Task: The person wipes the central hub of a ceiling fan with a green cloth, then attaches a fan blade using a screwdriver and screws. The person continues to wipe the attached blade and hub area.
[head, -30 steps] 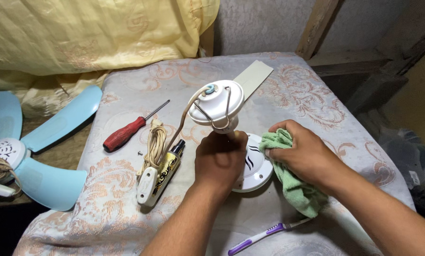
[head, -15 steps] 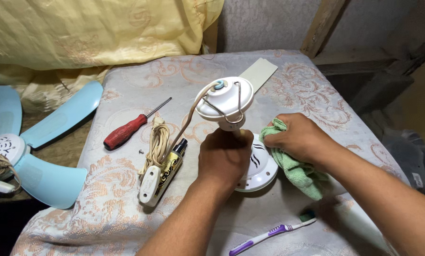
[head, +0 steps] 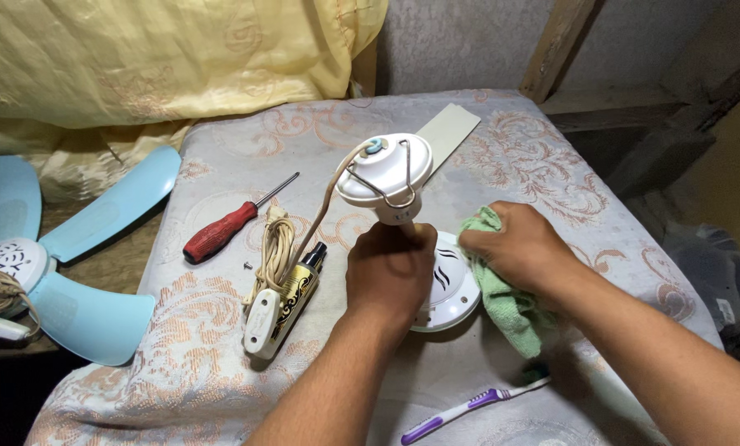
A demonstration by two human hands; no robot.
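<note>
Our left hand (head: 389, 272) gripped the white plastic fan motor housing's stem (head: 403, 248), steadying it upright on the cloth-covered worktop (head: 221, 363), so our right hand (head: 518, 248), clutching a green rag (head: 506, 306), could wipe its base.

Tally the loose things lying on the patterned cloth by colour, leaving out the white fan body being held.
Red: 1, screwdriver
Green: 1, rag
Purple and white: 1, toothbrush
Cream: 1, coiled cord
Yellow and black: 1, tube
Total: 5
</note>
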